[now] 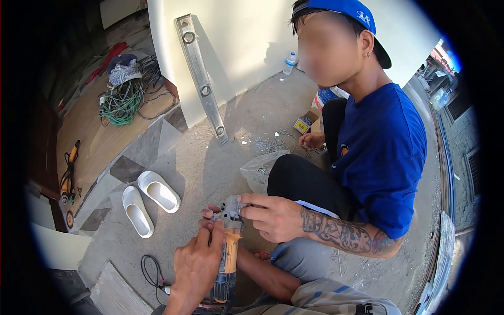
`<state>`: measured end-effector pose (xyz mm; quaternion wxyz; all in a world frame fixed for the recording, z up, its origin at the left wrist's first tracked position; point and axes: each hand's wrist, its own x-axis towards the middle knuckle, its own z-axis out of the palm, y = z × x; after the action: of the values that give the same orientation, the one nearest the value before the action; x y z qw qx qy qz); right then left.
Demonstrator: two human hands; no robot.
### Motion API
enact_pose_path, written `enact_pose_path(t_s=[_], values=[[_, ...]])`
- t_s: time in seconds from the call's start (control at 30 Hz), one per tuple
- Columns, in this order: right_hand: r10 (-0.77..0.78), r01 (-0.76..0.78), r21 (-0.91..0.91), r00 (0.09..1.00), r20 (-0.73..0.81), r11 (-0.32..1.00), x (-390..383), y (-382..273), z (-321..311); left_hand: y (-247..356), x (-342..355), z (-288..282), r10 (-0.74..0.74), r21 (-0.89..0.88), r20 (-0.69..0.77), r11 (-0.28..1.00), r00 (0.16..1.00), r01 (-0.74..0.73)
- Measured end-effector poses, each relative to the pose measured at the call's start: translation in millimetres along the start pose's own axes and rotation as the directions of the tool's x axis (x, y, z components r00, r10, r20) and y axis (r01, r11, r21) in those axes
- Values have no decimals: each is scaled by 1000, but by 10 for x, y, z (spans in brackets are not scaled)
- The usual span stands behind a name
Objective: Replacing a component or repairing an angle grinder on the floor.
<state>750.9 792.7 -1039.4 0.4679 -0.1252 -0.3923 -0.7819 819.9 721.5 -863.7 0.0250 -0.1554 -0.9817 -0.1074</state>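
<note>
My left hand point(197, 265) comes up from the bottom edge and is wrapped around the orange body of an angle grinder point(229, 252), which points away from me. A person in a blue shirt sits opposite on the concrete floor. Their tattooed hand point(270, 216) grips the grinder's grey metal head point(230, 209) from the right. Fingertips show at the left of the head; I cannot tell whose they are. My right hand is out of sight. My bent leg point(268, 275) lies beside the tool.
White slippers point(149, 202) lie to the left. The grinder's black cord point(151, 272) loops near a tile point(118, 296). A spirit level point(202, 79) leans on the white wall. Scattered nails point(268, 144), a plastic bag point(258, 169), a small box point(303, 124), green cables point(122, 102), another orange tool point(68, 176).
</note>
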Motion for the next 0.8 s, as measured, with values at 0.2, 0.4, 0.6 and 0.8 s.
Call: enact_pose_path(t_s=[0.2, 0.4, 0.6, 0.8], values=[[-14, 13, -16, 999, -33, 1000, -12, 27, -11, 8, -12, -12, -2, 3, 1, 1000, 1000, 2], [-4, 4, 3, 1000, -19, 1000, -30, -37, -90, 11, 14, 3, -47, -22, -14, 999, 999, 46], [13, -13, 43, 1000, -2, 999, -9, -21, -88, -13, 8, 12, -32, -25, -6, 999, 999, 31], [20, -20, -28, 1000, 3, 999, -25, -82, -120, -26, 16, 6, -25, -21, 6, 999, 1000, 25]])
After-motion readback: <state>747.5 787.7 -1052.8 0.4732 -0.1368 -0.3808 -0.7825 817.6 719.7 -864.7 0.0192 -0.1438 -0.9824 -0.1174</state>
